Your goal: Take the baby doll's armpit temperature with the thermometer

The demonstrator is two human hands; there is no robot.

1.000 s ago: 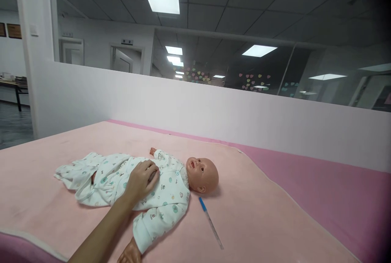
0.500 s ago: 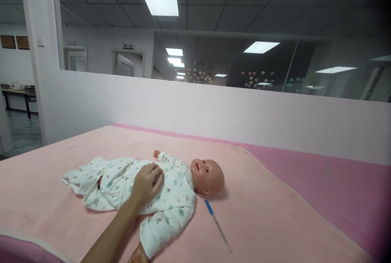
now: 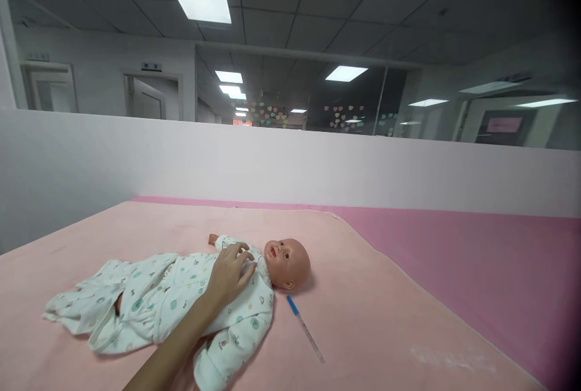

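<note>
A baby doll [image 3: 287,262] lies on its back on a pink sheet [image 3: 372,318], its head to the right. It wears a white patterned romper [image 3: 181,300]. My left hand [image 3: 232,275] rests palm down on the doll's chest near the collar, the fingers lightly bent and apart, with nothing seen in them. The doll's far hand [image 3: 213,239] shows beyond my fingers. Near the doll's head lies a slim clear stick with a blue end [image 3: 305,327]; I cannot tell its exact kind. My right hand is out of view.
Beyond the bed stands a low white wall [image 3: 272,164] with glass above it. Deeper pink bedding [image 3: 445,252] shows along the back and right. A whitish mark [image 3: 454,359] is on the sheet at lower right.
The view has turned right, so the scene sits further left. My left hand has slid up the doll's chest toward the collar, its fingers now more spread.
</note>
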